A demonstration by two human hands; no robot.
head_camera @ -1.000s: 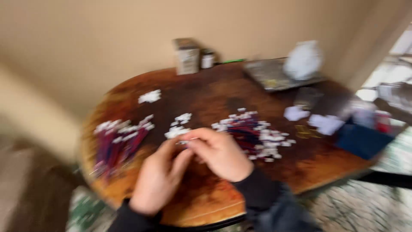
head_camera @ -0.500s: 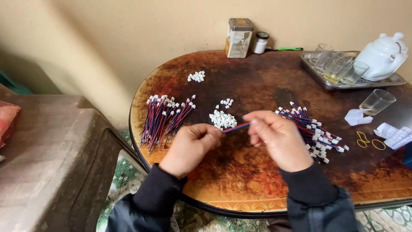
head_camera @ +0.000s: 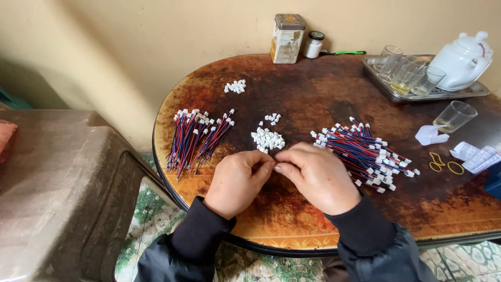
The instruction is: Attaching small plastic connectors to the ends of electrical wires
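Both hands have drawn together, left hand (head_camera: 237, 180) and right hand (head_camera: 318, 177) pinching something hidden, which could slip among the white connectors (head_camera: 267, 139).

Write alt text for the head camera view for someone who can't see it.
A person's left hand and right hand meet fingertip to fingertip over a round brown table, just below a pile of small white connectors. Bundles of red-and-blue wires lie at left and right; a tray with a white teapot sits behind.

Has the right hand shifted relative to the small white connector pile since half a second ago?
Yes. The right hand moved left, toward the left hand, now just below the white connector pile.
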